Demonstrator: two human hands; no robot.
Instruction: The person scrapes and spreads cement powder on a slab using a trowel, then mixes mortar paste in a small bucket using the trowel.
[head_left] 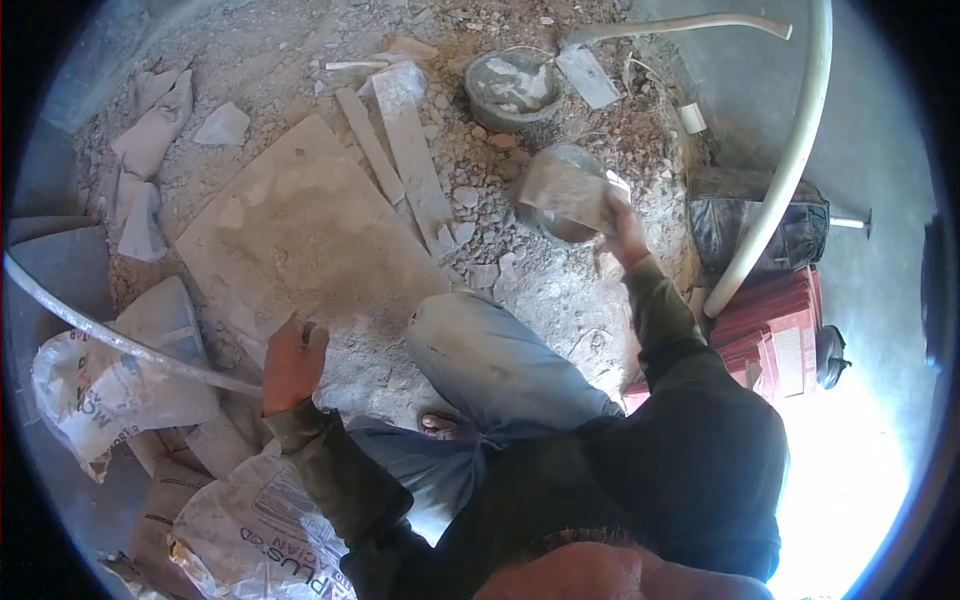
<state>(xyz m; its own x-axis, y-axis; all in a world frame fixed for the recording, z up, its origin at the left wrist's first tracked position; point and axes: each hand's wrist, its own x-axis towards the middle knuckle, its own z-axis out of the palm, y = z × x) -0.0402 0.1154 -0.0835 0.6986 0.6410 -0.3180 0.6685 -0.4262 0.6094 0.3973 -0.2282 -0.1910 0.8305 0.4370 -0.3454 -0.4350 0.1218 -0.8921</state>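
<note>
My right hand [626,232] grips the edge of a flat, rectangular grey-brown plate [567,192], slightly blurred. The plate is over a round bucket [572,229] and hides much of its opening; whether the two touch I cannot tell. My left hand [296,362] is closed with curled fingers near the lower edge of a large square slab [300,210] covered in dust. What those fingers hold, if anything, does not show. Beyond the bucket stands a second, dark bowl [512,90] with pale grey material inside, a small flat grey plate [588,77] beside it.
Rubble and dust [465,250] cover the ground around long strips [405,150] of slab. A pale hose [790,180] arches on the right, near a black bag [760,225] and red boxes [765,330]. Torn printed sacks [125,385] and another hose [130,345] lie left.
</note>
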